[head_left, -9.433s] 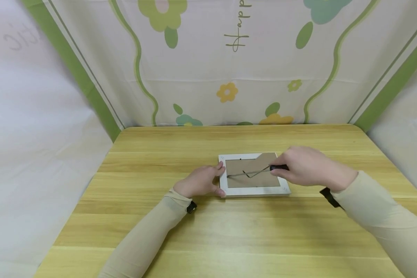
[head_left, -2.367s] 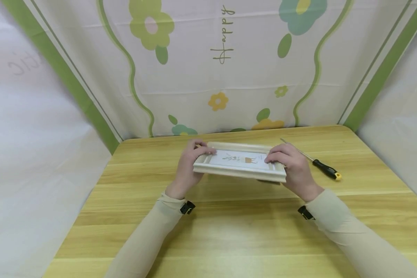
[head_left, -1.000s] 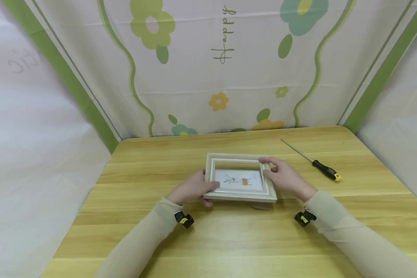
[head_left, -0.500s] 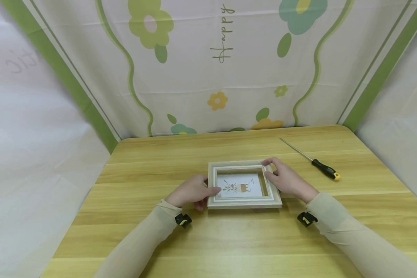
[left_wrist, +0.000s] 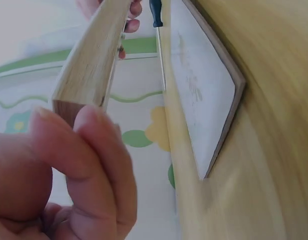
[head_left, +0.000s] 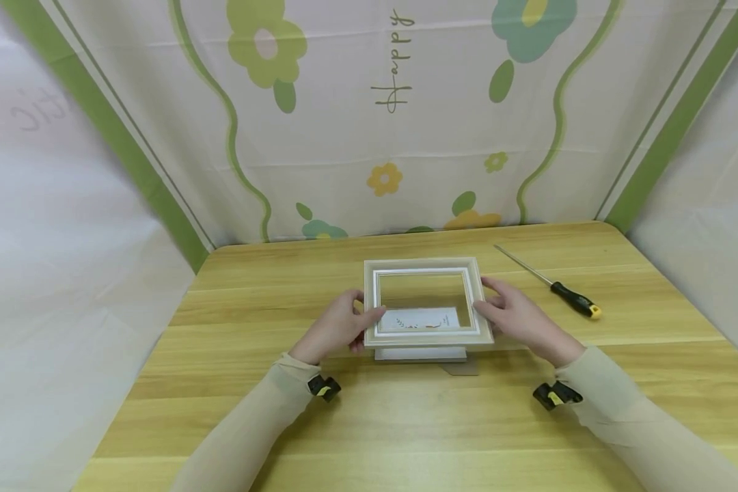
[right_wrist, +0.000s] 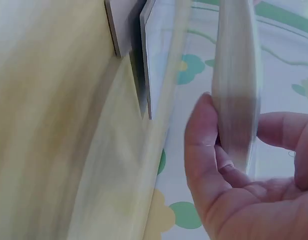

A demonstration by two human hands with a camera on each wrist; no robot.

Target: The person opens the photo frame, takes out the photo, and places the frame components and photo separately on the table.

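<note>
My left hand [head_left: 338,324] and right hand [head_left: 524,318] grip an off-white picture frame [head_left: 429,338] by its two short sides, thumbs on the front. Its opening is bare, and the tabletop shows through. Under it lies a backing board with a white print [head_left: 421,317] of a plant in an orange pot, partly hidden by the frame's lower rail. A brown stand flap [head_left: 464,367] pokes out beneath the board. In the left wrist view, a gap separates the raised frame [left_wrist: 91,60] from the print [left_wrist: 199,85]. The right wrist view shows fingers and thumb around the frame's edge [right_wrist: 237,75].
A screwdriver [head_left: 575,299] with a black and yellow handle lies at the right on the wooden table [head_left: 406,424], its shaft pointing to the back left. A white curtain with flowers [head_left: 443,137] hangs behind the table's far edge.
The screwdriver, earlier in my right hand over the frame's back, now lies at the right. The frame has been turned face up, lowered, then lifted away, leaving print and backing on the table.
</note>
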